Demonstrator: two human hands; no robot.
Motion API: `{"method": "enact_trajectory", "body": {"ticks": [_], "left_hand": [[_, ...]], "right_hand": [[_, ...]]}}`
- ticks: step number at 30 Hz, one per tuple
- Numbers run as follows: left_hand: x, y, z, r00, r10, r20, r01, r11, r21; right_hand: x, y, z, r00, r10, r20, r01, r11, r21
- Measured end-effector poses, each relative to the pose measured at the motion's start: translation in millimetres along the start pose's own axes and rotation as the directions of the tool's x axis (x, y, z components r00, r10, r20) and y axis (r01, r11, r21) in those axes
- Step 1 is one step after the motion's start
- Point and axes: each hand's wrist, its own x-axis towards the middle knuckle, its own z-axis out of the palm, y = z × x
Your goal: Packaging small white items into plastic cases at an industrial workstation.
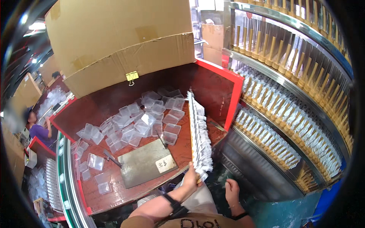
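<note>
My left hand [191,178] is wrapped round the near end of a long wooden strip with a dense row of white pieces [200,136] along it. The strip slants up and away over the right side of the red worktable [178,152]. What the white pieces are, I cannot make out. Down beside my lap, my right hand [232,191] is closed with its fingers curled; whether anything is inside is hidden. Nearest to the strip on the table are small clear plastic boxes [138,123] in a loose heap and a flat grey metal plate [146,161] with a pale label.
A rack [275,78] on the right holds rows of similar strips. Behind the table stands a large cardboard sheet [125,45] with a yellow binder clip [132,77]. A dark narrow tool [112,157] lies by the plate. A green-edged conveyor [62,171] and a person in purple [41,132] are left.
</note>
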Motion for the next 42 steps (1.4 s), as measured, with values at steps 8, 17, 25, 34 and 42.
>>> {"method": "enact_trajectory", "body": {"ticks": [8, 17, 25, 34, 42], "left_hand": [[-105.6, 35.4, -160.9, 0.976, 0.127, -0.177, -0.059, 0.936, 0.346], [-255.2, 125.7, -199.0, 0.964, 0.015, -0.265, 0.113, 0.880, 0.462], [-281.5, 116.4, -258.3, 0.982, -0.028, -0.188, 0.151, 0.714, 0.683], [-291.8, 120.2, -278.0, 0.998, 0.061, 0.013, -0.053, 0.728, 0.683], [-288.6, 135.9, -284.6, 0.997, 0.071, -0.008, -0.049, 0.770, 0.637]], "right_hand": [[119.2, -104.7, 28.3, 0.980, 0.015, 0.200, -0.105, 0.888, 0.447], [19.9, -184.0, 41.3, -0.105, 0.018, 0.994, 0.195, 0.981, 0.002], [-62.5, -215.6, 53.5, -0.307, 0.071, 0.949, -0.006, 0.997, -0.077], [-37.4, -249.0, 77.6, -0.501, 0.037, 0.865, 0.236, 0.967, 0.096], [34.9, -224.6, 76.7, 0.417, 0.055, 0.907, -0.236, 0.971, 0.050]]}}
